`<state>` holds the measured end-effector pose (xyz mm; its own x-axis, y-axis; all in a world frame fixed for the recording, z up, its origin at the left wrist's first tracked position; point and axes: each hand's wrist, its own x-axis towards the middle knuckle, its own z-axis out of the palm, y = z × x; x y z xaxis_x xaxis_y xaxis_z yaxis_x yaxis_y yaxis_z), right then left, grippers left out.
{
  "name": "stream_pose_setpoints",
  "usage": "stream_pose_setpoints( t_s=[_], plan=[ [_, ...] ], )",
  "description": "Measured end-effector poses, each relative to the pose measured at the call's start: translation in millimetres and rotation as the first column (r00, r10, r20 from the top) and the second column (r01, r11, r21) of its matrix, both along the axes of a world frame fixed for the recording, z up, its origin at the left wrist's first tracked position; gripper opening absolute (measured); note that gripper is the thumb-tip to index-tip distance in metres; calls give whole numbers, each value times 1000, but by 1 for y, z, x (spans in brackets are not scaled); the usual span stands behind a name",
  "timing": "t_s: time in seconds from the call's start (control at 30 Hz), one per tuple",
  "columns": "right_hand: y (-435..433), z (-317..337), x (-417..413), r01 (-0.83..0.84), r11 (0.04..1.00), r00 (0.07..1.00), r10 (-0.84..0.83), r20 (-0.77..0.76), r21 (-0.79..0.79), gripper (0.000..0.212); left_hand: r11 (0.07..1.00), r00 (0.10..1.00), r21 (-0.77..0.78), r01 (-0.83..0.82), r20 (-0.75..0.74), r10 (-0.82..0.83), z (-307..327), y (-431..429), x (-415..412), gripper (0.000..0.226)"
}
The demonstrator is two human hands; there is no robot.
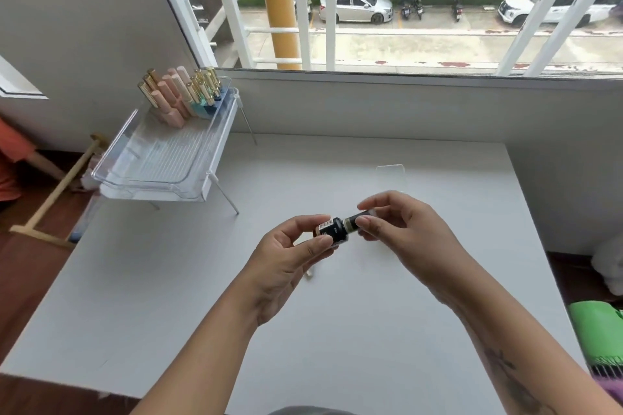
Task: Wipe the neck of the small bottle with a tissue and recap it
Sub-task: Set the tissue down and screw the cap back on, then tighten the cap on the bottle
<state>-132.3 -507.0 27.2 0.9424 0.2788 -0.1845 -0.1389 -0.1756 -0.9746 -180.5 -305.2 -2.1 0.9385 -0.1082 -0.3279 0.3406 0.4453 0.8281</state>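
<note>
A small black bottle [333, 229] with a barcode label is held on its side above the white table [371, 330], its neck pointing right. My left hand [290, 259] grips the bottle's body between thumb and fingers. My right hand [401, 229] pinches the dark cap [359, 217] at the bottle's neck with thumb and forefinger. The cap sits on or against the neck; I cannot tell how tightly. No tissue shows in either hand. A small pale stick-like item [308, 274] lies on the table under my left hand, mostly hidden.
A clear tray [161, 158] on wire legs stands at the back left, holding several pink and gold-capped bottles [182, 94]. A small clear plate [390, 175] lies behind my hands. A green object [596, 330] sits off the table's right edge. A window runs behind.
</note>
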Motion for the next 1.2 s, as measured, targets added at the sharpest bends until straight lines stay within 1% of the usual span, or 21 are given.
stream_pose_setpoints(
  t_s=[0.1, 0.17, 0.23, 0.33, 0.43, 0.53, 0.6, 0.67, 0.73, 0.77, 0.83, 0.87, 0.93, 1.03, 1.2],
  plan=[
    [18, 0, 4, 67, 989, 995, -57, -78, 134, 16, 1000, 999, 10, -24, 27, 24, -3, 12, 4, 28],
    [34, 2, 8, 90, 981, 993, -75, -91, 172, 14, 995, 998, 90, -44, 48, 40, -3, 25, 7, 27],
    [55, 7, 14, 103, 980, 994, -93, -62, 173, 11, 981, 996, 185, -64, 69, 52, 2, 42, 12, 30],
    [98, 22, 30, 94, 989, 995, -98, 28, 112, 10, 945, 990, 306, -113, 111, 83, 15, 76, 24, 35],
    [148, 42, 54, 59, 998, 984, -62, 166, 22, 14, 916, 976, 354, -191, 164, 141, 30, 118, 39, 32],
    [199, 61, 84, 47, 997, 946, -27, 324, -53, 16, 867, 952, 409, -286, 225, 208, 42, 164, 54, 20],
    [232, 70, 106, 49, 993, 919, -4, 394, -105, 19, 818, 928, 452, -356, 273, 254, 48, 193, 68, 9],
    [264, 74, 127, 54, 986, 899, 22, 438, -160, 19, 733, 916, 553, -395, 303, 265, 50, 220, 85, 4],
    [295, 71, 147, 67, 970, 883, 52, 467, -234, 20, 607, 936, 713, -352, 269, 227, 45, 241, 102, 7],
    [310, 67, 155, 73, 960, 881, 65, 468, -270, 21, 526, 954, 796, -299, 233, 190, 39, 249, 110, 13],
    [335, 55, 168, 75, 936, 884, 97, 458, -343, 22, 335, 983, 925, -182, 163, 84, 26, 261, 123, 34],
    [345, 49, 174, 78, 921, 882, 115, 457, -382, 23, 250, 991, 959, -131, 127, 31, 21, 265, 127, 42],
    [360, 37, 185, 86, 887, 882, 143, 448, -454, 21, 136, 998, 989, -52, 57, -37, 12, 273, 133, 50],
    [372, 25, 198, 83, 847, 894, 169, 414, -524, 21, 54, 995, 998, 23, -18, -97, 1, 281, 139, 51],
    [389, 13, 202, 69, 817, 908, 186, 376, -572, 22, -8, 986, 997, 72, -72, -151, -8, 284, 147, 50]
  ],
)
